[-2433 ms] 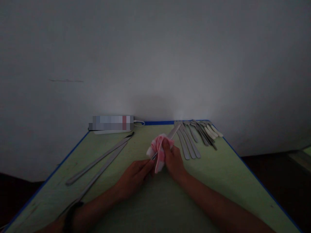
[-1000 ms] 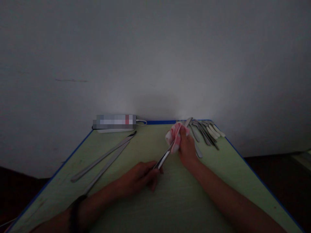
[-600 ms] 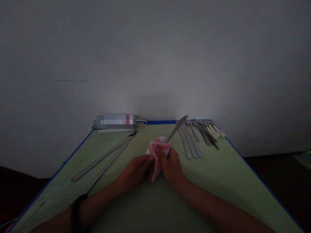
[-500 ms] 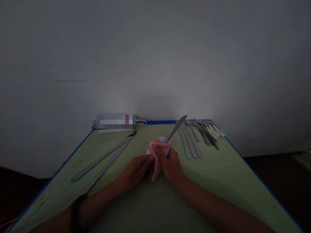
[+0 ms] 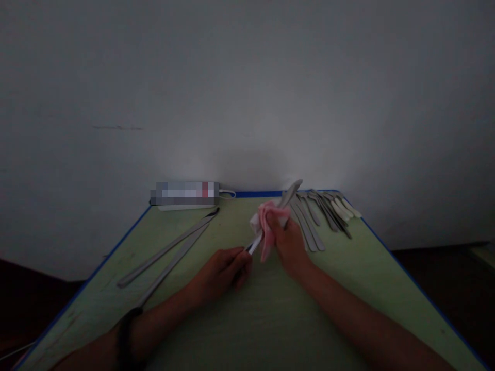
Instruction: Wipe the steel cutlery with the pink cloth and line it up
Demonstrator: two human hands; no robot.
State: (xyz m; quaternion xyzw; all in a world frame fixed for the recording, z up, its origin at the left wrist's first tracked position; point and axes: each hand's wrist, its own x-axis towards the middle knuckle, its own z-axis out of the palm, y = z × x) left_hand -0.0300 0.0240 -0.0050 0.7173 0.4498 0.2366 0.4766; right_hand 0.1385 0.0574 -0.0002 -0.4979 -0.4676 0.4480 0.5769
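Observation:
A metal table knife (image 5: 253,246) slants up and away over the middle of the table. My left hand (image 5: 228,269) is closed round the lower end of its handle. Wrapped about the middle of the knife is a pink and white cloth (image 5: 265,233), gripped by my right hand (image 5: 291,242) with the thumb pressed on top. The blade (image 5: 292,192) sticks out beyond the cloth, pointing to the far right. Part of the knife is hidden inside the cloth.
Two long metal utensils (image 5: 166,251) lie at the left of the green table (image 5: 247,330). Several knives, forks and spoons (image 5: 328,211), some with white handles (image 5: 342,209), lie at the back right. A blurred box (image 5: 185,194) with a white cable (image 5: 229,193) stands at the back left, against the wall.
My right hand has slid the cloth up along the knife, away from my left hand. Part of the handle now shows between my hands.

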